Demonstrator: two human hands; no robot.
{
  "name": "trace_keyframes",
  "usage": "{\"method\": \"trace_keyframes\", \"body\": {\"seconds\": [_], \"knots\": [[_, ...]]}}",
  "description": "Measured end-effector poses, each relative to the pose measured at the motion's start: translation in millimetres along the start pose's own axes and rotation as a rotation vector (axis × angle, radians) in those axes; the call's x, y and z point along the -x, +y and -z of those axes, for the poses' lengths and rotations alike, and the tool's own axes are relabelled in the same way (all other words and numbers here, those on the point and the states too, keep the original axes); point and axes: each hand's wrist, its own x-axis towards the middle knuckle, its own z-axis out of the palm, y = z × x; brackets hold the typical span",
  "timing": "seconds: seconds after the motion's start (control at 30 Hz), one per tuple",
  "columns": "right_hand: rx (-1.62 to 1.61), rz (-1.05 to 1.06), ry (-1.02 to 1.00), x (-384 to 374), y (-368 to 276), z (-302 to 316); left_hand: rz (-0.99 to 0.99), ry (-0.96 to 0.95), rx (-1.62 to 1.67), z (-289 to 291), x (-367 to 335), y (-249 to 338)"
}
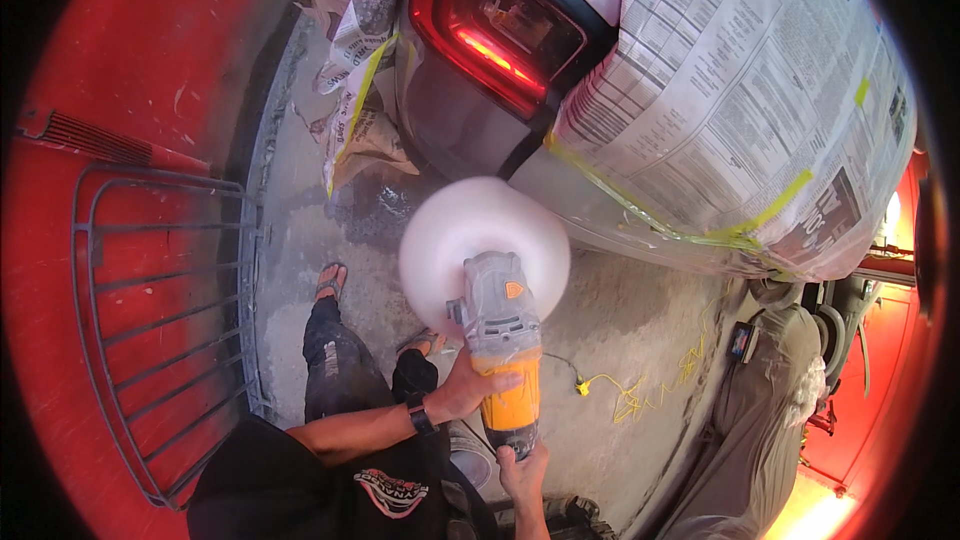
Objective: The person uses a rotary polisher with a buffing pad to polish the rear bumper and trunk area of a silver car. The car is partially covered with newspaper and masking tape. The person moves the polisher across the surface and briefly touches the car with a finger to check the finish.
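A grey and orange power polisher point(505, 340) is held in both hands in front of me, pointing away. My left hand point(468, 385) wraps round its orange middle, a dark band on that wrist. At the polisher's rear end, my right hand point(523, 472) grips the dark butt. The round white polishing pad point(430, 235) at the front looks smeared, as if spinning. It overlaps the lower bumper point(465, 140) of a grey car in the picture; whether they touch, I cannot tell. Above the bumper glows a red tail light point(490, 30).
Newspaper point(730, 90) edged with yellow tape covers the car's right part. More torn paper point(350, 90) hangs left. A metal rack point(165, 330) stands by the red wall. A yellow cord point(630, 400) lies on the concrete floor; a bucket point(470, 460) is near my legs. Grey cloth point(760, 420) drapes something right.
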Motion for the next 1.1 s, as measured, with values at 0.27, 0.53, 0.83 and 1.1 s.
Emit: {"method": "trace_keyframes", "body": {"seconds": [0.27, 0.53, 0.83, 1.1], "knots": [[-0.008, 0.179, 0.081, -11.1, -19.0, -8.0, -0.059, -0.098, -0.100, 9.4, -8.0, -8.6], [-0.016, -0.075, 0.007, 22.6, 18.5, -16.8, 0.059, 0.067, 0.004, 27.7, 11.4, -31.7], [-0.096, 0.083, 0.060, 5.0, 9.4, -16.0, 0.000, -0.013, 0.000, 12.9, 3.3, -15.8], [-0.004, 0.103, 0.027, -10.2, -5.5, -9.5, 0.035, -0.007, 0.010, 29.4, -1.7, -26.8]]}}
